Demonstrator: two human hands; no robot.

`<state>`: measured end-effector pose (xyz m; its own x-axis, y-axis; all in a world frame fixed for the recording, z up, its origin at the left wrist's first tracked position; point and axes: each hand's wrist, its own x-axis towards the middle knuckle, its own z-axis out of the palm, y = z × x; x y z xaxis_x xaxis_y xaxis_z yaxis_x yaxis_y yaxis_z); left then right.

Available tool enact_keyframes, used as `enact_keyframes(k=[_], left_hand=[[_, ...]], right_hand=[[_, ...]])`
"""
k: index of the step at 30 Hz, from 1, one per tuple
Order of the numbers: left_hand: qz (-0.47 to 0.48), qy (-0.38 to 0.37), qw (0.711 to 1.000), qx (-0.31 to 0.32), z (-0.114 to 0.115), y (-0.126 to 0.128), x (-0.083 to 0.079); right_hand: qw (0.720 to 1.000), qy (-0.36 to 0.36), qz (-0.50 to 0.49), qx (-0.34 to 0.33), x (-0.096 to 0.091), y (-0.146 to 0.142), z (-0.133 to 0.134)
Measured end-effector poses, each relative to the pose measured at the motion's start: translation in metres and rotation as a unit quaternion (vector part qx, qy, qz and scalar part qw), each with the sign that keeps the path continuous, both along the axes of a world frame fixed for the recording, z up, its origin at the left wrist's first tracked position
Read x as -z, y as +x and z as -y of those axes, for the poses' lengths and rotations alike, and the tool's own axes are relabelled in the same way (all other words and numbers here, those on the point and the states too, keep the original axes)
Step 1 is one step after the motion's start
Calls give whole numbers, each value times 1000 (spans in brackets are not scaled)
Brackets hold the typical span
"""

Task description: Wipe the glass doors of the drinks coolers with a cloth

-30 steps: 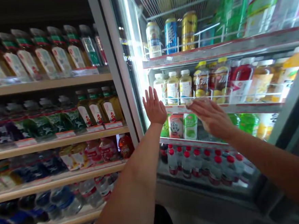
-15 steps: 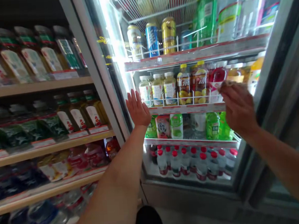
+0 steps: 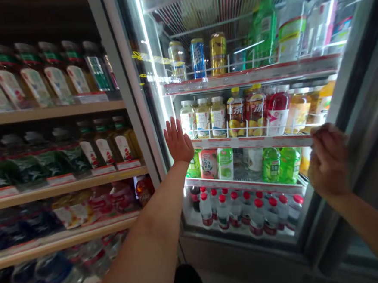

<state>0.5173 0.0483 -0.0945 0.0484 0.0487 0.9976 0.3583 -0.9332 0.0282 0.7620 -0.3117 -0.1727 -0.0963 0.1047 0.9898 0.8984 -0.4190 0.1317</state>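
Observation:
My left hand (image 3: 178,140) lies flat with fingers spread against the glass door (image 3: 152,131) of a lit drinks fridge, close to its left edge. My right hand (image 3: 329,162) is up at the right side of the same door, its fingers bent and pressed together over a crumpled pale cloth (image 3: 330,128). Most of that cloth is hidden by the fingers, and the hand is slightly blurred. Behind the glass, between my hands, stand bottles of dark tea with yellow caps (image 3: 235,112) and a pink drink bottle (image 3: 278,109).
Open wooden shelves (image 3: 54,112) of bottled drinks stand at the left. Inside the fridge are cans (image 3: 218,53), green bottles (image 3: 271,166) and several red-capped water bottles (image 3: 255,214). A metal door frame (image 3: 344,100) runs down the right. My dark knee or shoe (image 3: 187,281) shows below.
My right hand has moved right and down across the glass with the cloth, from in front of the pink bottle to near the door's right frame. My left hand stays on the glass.

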Motion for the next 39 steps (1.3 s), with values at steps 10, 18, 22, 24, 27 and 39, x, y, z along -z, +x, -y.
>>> enact_keyframes(k=[10, 18, 22, 24, 27, 39], left_hand=[[5, 0, 1000, -11, 0, 0, 1], [10, -17, 1000, -3, 1, 1, 1], [3, -29, 1000, 2, 1, 2, 2], [-8, -29, 1000, 2, 0, 1, 2], [-32, -11, 999, 4, -5, -5, 1], [-122, 47, 991, 11, -63, -54, 52]], right_hand=[[990, -106, 88, -17, -13, -24, -38], [965, -234, 97, -74, -12, -95, -108], [983, -156, 76, -67, -56, -106, -142], [991, -102, 63, -62, -72, -112, -160], [985, -133, 81, -69, -58, -130, -178], [985, -140, 87, -54, -67, -144, -198]])
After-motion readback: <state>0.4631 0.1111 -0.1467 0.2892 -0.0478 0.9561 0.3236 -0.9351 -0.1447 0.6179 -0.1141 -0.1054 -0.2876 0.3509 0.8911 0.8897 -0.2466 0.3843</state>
